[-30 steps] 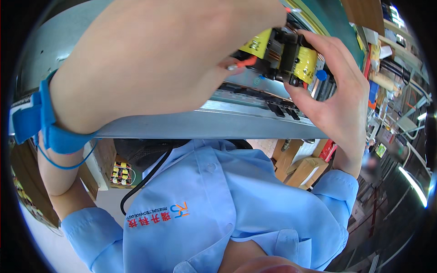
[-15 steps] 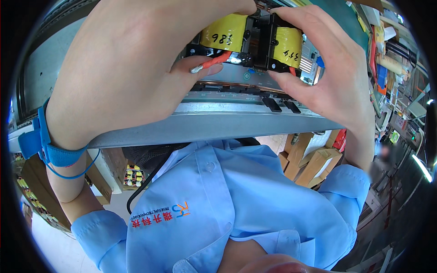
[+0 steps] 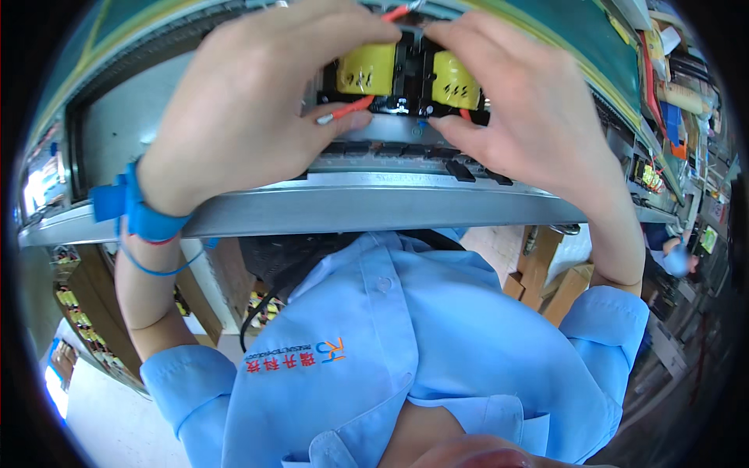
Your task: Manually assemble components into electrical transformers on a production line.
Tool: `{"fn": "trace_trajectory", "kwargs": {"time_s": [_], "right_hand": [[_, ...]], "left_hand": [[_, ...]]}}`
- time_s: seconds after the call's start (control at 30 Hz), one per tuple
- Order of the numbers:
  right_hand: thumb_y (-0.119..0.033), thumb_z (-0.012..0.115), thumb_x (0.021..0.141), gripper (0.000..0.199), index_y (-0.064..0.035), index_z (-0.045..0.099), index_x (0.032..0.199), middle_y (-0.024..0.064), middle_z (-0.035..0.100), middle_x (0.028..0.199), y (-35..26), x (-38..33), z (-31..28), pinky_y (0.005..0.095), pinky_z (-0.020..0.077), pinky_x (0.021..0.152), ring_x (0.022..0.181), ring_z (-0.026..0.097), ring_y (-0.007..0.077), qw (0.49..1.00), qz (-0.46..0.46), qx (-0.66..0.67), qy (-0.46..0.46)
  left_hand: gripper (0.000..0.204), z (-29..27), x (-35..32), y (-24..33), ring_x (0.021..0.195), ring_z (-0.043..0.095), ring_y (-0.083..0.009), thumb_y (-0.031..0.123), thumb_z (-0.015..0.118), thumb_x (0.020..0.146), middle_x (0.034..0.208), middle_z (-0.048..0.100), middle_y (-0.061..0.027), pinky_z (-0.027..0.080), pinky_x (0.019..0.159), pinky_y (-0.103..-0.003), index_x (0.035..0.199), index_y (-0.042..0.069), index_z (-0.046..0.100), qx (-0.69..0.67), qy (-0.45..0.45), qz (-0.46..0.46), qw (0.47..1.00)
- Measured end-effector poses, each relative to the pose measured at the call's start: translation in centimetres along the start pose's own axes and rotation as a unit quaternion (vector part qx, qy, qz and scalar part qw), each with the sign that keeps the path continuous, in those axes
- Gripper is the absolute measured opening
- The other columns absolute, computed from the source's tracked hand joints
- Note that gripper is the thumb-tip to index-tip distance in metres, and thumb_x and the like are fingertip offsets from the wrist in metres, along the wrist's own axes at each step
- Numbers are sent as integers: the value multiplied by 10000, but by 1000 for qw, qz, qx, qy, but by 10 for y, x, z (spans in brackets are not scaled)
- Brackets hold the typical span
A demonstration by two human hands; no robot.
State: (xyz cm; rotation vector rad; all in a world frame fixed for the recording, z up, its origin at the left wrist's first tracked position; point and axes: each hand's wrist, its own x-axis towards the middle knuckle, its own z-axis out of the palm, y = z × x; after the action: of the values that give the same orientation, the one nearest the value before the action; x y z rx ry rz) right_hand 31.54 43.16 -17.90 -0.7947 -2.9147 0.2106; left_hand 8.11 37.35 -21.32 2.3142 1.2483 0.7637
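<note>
Two transformers with black frames and yellow tape windings sit side by side beyond the metal edge, a narrow gap between them. My left hand (image 3: 261, 101) grips the left transformer (image 3: 365, 70), thumb on its near side and fingers over the far side. An orange-red lead (image 3: 347, 109) with a bare silver end sticks out beside that thumb. My right hand (image 3: 527, 109) is closed the same way round the right transformer (image 3: 455, 79). Dark marks show on both windings. Fingers hide the outer sides. A blue strap (image 3: 152, 210) circles my left wrist.
A grey metal rail (image 3: 390, 212) runs between my body and the transformers, with black clips (image 3: 460, 170) along it. Green surface (image 3: 581, 43) lies beyond. Cardboard boxes (image 3: 540, 261) stand below right; a box of yellow parts (image 3: 82, 324) stands left. Another person (image 3: 679, 261) is far right.
Both hands and transformers look smaller and farther from the camera, and the right transformer sits more to the left in the picture. The whole view has shifted. Both grips are kept.
</note>
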Motion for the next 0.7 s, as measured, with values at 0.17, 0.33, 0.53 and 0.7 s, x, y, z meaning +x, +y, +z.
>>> {"fn": "trace_trajectory", "kwargs": {"time_s": [0.17, 0.33, 0.53, 0.7], "right_hand": [[-152, 753, 653, 567, 8, 571, 1166, 137, 574, 980, -1, 2, 6, 414, 535, 706, 829, 639, 338, 999, 2, 32, -30], [-187, 736, 674, 460, 55, 586, 1036, 165, 592, 924, -2, 0, 2, 409, 552, 683, 781, 660, 337, 998, 0, -5, -55], [-254, 746, 757, 416, -29, 651, 1094, 135, 668, 964, 17, 50, -68, 419, 541, 732, 892, 671, 306, 995, 23, 73, -66], [-228, 692, 818, 321, -65, 668, 1093, 133, 663, 1085, 113, 154, -92, 431, 512, 842, 985, 647, 329, 977, 106, -51, 179]], "left_hand": [[615, -1, -1, 9, 1099, 606, -363, 34, 824, 625, 1217, 622, -162, 495, 949, -404, 1203, 44, 612, 3, -13, -42, 999], [581, -8, 5, 25, 1038, 616, -361, 148, 813, 685, 1160, 631, -172, 507, 878, -413, 1208, 44, 582, 50, -57, -51, 996], [634, -12, -6, 25, 1088, 592, -381, 178, 794, 702, 1218, 595, -202, 488, 923, -435, 1265, 22, 547, 89, -54, -27, 994], [663, -51, -4, 44, 1192, 535, -388, 229, 767, 761, 1318, 532, -231, 422, 1025, -432, 1334, 18, 509, 53, -70, -9, 996]]}}
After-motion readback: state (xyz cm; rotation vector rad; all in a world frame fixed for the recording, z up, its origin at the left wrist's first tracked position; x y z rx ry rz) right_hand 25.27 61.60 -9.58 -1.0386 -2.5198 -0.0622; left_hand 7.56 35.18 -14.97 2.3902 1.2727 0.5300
